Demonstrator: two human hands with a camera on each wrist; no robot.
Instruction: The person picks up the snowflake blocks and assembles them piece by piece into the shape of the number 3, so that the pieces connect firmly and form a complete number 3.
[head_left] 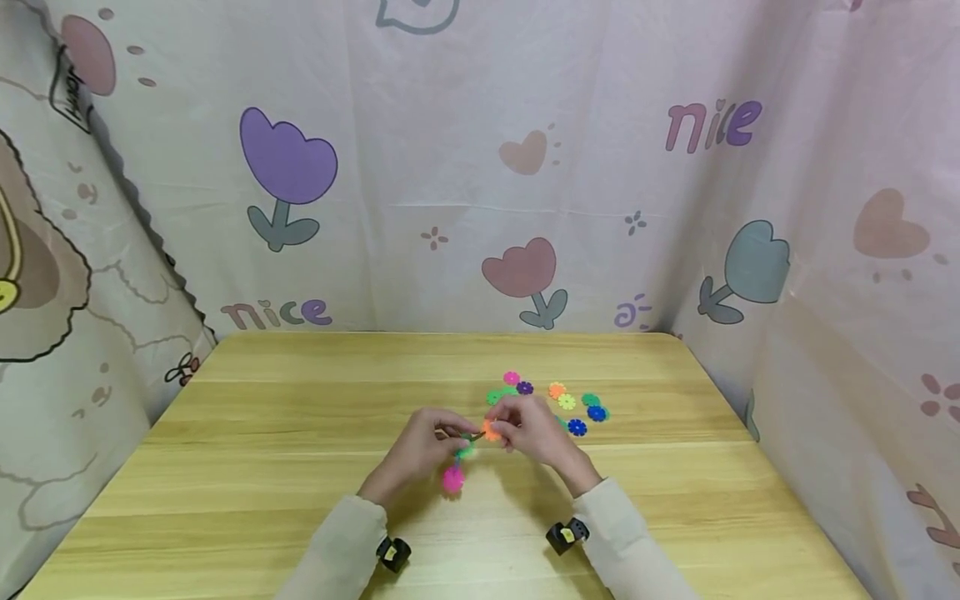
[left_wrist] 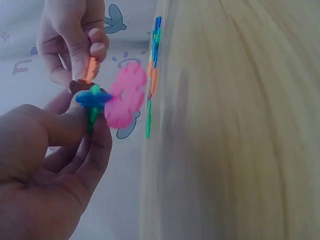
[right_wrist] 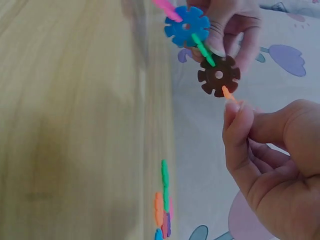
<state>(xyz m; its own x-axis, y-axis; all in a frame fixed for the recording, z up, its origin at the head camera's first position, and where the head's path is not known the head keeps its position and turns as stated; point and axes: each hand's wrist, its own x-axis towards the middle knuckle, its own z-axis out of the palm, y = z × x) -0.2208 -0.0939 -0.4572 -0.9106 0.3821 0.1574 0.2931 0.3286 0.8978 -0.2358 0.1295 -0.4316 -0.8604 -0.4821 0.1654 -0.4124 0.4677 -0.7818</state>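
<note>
1. From the head camera, both hands met over the middle of the wooden table [head_left: 300,400]. The left hand [head_left: 420,446] pinched a small chain of joined plastic discs [head_left: 459,462], whose pink disc hung lowest, just above the tabletop. The right hand [head_left: 536,429] pinched an orange disc [head_left: 491,430] against the chain's top end. A scatter of loose discs [head_left: 558,400] lay just behind the hands, with flower-printed cloth [head_left: 480,167] hung around the table.

2. From the left wrist, the left hand [left_wrist: 45,170] had thumb and fingers closed on the green disc [left_wrist: 93,112]; a blue disc [left_wrist: 92,97], brown disc [left_wrist: 79,86] and pink disc [left_wrist: 126,95] were slotted along it. The right hand [left_wrist: 70,40] gripped the orange disc edge-on.

3. From the right wrist, the right hand [right_wrist: 272,160] pinched the orange disc [right_wrist: 228,93], its edge touching the brown disc [right_wrist: 218,75].
</note>
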